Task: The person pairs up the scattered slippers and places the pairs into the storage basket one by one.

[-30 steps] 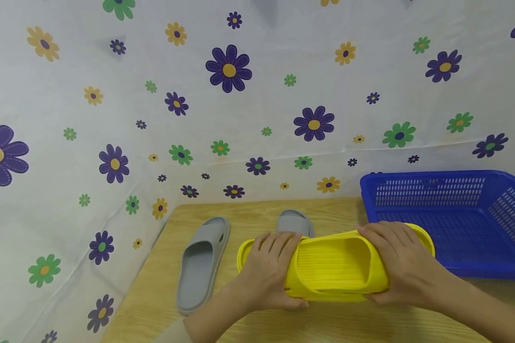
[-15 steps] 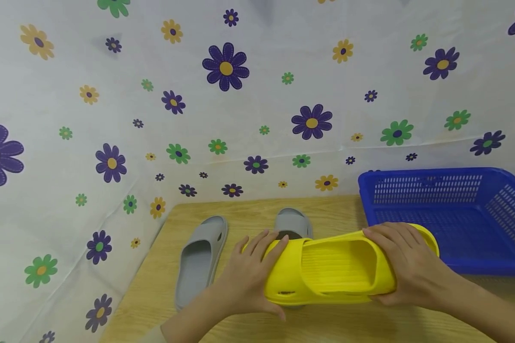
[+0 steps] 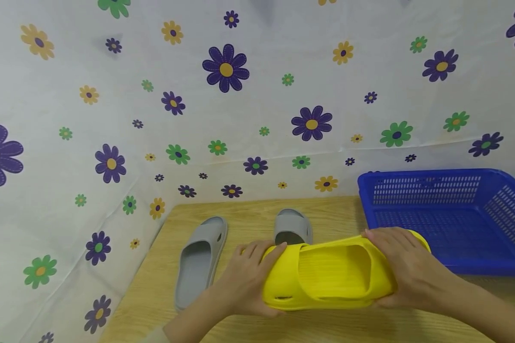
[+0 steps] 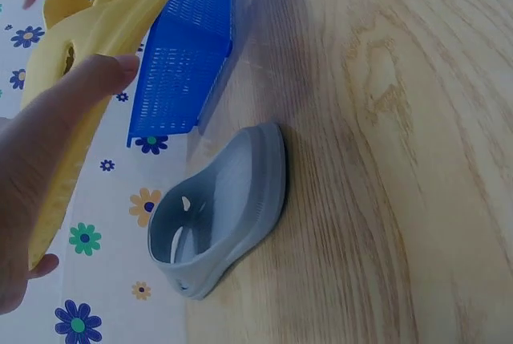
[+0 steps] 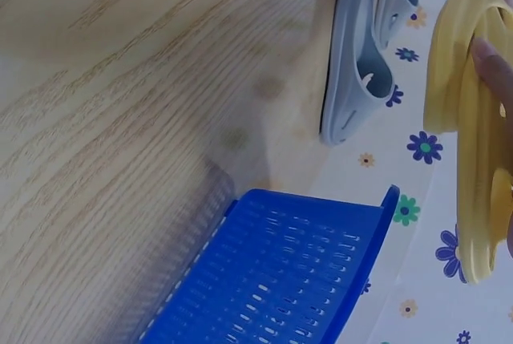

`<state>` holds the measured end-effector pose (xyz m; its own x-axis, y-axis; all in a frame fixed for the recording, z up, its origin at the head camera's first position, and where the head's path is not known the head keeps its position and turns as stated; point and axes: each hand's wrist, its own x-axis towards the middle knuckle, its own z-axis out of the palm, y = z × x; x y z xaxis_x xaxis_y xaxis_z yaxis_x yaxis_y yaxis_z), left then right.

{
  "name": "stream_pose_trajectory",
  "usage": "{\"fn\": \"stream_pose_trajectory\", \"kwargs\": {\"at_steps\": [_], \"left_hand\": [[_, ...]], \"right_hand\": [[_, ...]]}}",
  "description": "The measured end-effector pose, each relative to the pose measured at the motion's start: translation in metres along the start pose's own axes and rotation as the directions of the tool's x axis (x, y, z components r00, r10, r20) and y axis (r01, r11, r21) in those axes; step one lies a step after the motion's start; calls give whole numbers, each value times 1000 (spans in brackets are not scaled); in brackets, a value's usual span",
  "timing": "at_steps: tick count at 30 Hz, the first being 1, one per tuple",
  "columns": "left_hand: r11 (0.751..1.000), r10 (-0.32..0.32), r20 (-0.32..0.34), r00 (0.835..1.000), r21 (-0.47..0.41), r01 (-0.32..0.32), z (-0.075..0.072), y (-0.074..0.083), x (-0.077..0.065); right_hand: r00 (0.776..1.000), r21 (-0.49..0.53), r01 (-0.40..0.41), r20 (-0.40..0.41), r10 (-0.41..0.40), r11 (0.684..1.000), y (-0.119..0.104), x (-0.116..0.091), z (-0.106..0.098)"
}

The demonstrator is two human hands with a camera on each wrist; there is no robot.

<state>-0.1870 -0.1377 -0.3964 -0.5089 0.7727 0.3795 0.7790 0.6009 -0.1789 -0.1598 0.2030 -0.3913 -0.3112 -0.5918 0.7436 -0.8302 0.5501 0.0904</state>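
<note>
Left grip (image 3: 249,282) and right grip (image 3: 409,269) both clasp interlocked yellow rubbery open-heeled slippers (image 3: 334,274) above the pale wood-grain desk (image 3: 249,219).

no text, label, brand, number or sign can be read in any view: none on the yellow footwear (image 3: 283,276), the grey slipper (image 3: 203,236) along the left edge of the bench (image 3: 249,214), the second grey slipper (image 3: 293,226) near its far edge, or the blue basket (image 3: 476,269) farther right. the cloth (image 3: 257,100) beyond that far edge carries printed flowers, with no legible lettering.
</note>
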Motion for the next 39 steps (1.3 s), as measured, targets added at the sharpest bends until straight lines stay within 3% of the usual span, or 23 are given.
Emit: {"fn": "stream_pose_trajectory", "kwargs": {"at_steps": [4, 7, 15, 23, 30, 39], "left_hand": [[1000, 15, -58, 998, 4, -14, 2, -3, -5], [1000, 17, -79, 997, 10, -16, 2, -4, -6], [999, 37, -115, 993, 1, -37, 1, -6, -8], [996, 89, -148, 985, 31, -85, 2, -6, -10], [997, 74, -118, 990, 43, -70, 1, -4, -10], [994, 98, -128, 987, 51, -92, 2, -4, -10]], "right_hand": [[997, -40, -1, 80, 5, 999, 3, -4, -7], [988, -112, -42, 145, 58, 993, 8, -8, -14], [938, -162, -157, 283, 198, 974, 13, -15, -26], [974, -107, -50, 216, 73, 993, 14, -20, -15], [976, -101, -38, 207, 59, 994, 15, -23, -12], [981, -73, -19, 194, 33, 997, 12, -20, -14]]}}
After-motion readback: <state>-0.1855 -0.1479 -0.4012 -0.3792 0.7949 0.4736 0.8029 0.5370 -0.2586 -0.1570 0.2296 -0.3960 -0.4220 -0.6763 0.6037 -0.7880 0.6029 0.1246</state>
